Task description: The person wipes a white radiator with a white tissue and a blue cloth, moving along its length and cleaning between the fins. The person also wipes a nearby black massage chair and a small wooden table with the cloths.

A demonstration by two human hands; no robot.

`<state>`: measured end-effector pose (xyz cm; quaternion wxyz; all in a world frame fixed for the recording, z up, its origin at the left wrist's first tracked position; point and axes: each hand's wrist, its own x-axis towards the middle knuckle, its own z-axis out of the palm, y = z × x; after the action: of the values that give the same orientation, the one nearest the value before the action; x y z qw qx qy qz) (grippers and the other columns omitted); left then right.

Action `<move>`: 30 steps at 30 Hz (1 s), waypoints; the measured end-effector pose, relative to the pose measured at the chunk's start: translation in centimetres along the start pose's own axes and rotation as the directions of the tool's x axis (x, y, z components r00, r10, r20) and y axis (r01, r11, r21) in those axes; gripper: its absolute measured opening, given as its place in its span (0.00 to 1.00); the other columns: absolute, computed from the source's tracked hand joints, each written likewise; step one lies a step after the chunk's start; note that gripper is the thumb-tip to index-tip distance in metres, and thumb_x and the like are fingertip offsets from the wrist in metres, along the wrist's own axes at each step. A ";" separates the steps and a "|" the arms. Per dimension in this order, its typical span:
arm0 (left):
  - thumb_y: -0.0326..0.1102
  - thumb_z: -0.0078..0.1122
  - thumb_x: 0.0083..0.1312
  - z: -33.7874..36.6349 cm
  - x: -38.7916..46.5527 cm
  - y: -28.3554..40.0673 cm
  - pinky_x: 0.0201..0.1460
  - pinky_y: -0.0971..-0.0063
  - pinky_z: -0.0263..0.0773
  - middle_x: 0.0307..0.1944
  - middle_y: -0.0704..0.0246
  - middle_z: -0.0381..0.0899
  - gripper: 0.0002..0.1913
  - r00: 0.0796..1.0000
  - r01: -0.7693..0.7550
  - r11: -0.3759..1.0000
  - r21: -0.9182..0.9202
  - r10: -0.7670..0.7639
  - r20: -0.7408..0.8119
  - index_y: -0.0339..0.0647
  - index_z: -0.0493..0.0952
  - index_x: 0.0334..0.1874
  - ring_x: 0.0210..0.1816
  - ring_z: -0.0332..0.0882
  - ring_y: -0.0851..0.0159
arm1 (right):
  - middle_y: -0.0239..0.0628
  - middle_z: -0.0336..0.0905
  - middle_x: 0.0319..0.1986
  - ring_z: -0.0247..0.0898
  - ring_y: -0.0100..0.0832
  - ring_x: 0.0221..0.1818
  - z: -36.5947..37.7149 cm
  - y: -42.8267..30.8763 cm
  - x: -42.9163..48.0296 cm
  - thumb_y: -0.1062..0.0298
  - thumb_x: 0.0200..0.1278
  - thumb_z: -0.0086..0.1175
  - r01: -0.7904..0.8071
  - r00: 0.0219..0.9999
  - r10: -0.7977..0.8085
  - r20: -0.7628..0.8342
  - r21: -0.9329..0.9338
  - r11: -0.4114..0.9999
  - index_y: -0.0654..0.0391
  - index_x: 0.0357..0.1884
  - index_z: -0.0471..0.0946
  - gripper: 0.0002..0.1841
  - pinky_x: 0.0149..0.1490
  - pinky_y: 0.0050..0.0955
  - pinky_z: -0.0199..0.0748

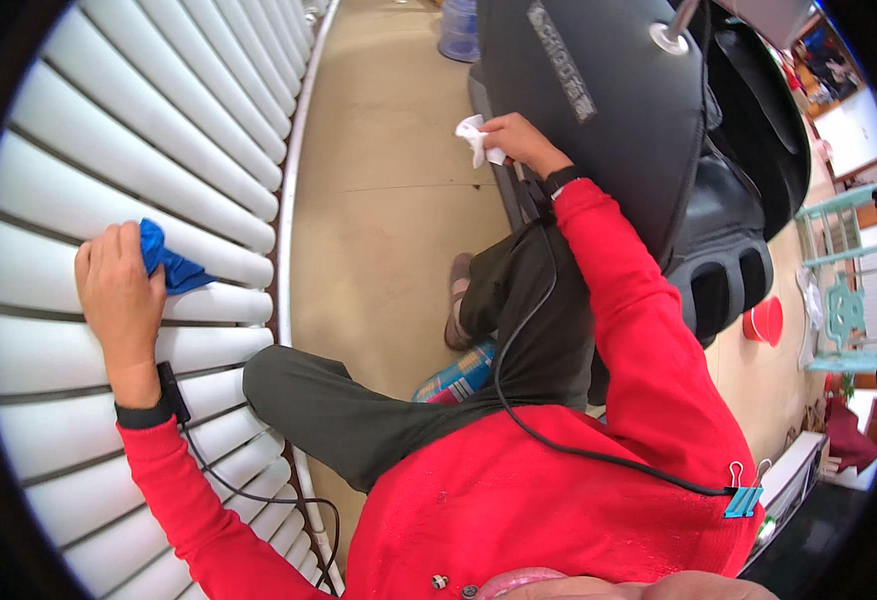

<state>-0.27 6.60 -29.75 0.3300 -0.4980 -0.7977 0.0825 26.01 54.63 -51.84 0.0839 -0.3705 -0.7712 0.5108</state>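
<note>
My left hand (119, 285) is closed around a blue cloth (170, 262) and lies against the white tubes of a radiator (217, 262) at the left. Part of the cloth hangs from between thumb and fingers over one tube. On the other side, my right hand (517, 142) pinches a crumpled white tissue or cloth (474, 139) above the floor, beside the dark side panel of a massage chair (611, 90). Black bands with cables sit at both wrists.
A white pipe (286, 225) runs along the radiator's ends. Beyond it stands a blue plastic water bottle (459, 30). A black cable (509, 337) crosses my right leg. At the right are a red bucket (764, 321) and a turquoise chair (843, 300). A checked cloth item (457, 375) lies below my legs.
</note>
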 end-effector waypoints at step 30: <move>0.25 0.70 0.55 1.3 -18.1 13.2 0.54 0.53 0.67 0.44 0.55 0.75 0.21 0.756 0.643 0.518 -0.564 -0.550 0.355 0.36 0.74 0.51 0.45 0.72 0.48 | 0.48 0.73 0.42 0.75 0.52 0.45 50.8 1.3 -0.6 0.62 0.72 0.54 0.510 0.836 -0.481 0.263 -0.050 0.859 0.49 0.59 0.78 0.16 0.48 0.50 0.76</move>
<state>13.94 -2.05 -44.91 0.0880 -0.2691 -0.9146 -0.2887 1.22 17.62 -76.36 0.0969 -0.0973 -0.8740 0.4662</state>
